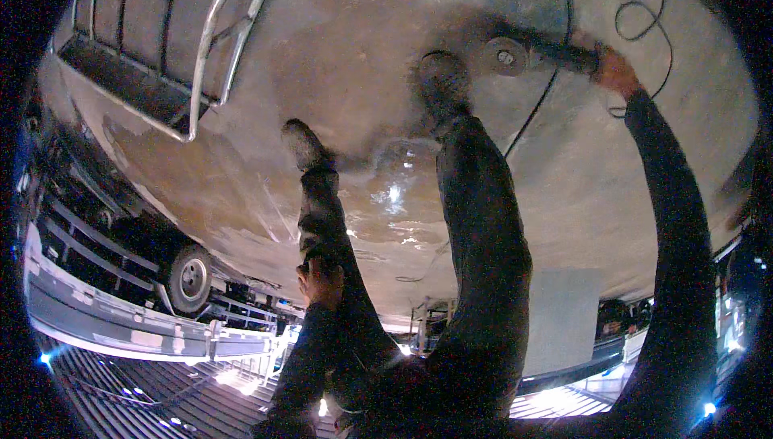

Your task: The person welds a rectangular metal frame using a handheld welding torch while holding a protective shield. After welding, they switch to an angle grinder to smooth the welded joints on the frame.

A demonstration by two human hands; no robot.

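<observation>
At the upper right, my right hand (pixel 616 73) is closed round the dark body of an angle grinder (pixel 564 53). Its round disc (pixel 507 57) faces up, close to the floor beside my right shoe (pixel 444 77); whether it spins cannot be made out. A black cord (pixel 533 113) crosses under the tool. My left hand (pixel 322 282) holds no tool and rests on my left leg (pixel 320 206) around the knee, its fingers only partly visible and dim.
A metal-tube frame with a dark tray (pixel 121 77) stands at the upper left. Looped cable (pixel 644 24) lies on the stained concrete floor (pixel 354 28) at the upper right. Toward the lower left are a wheeled vehicle (pixel 192 278) and rails; a pale panel (pixel 560 318) stands lower right.
</observation>
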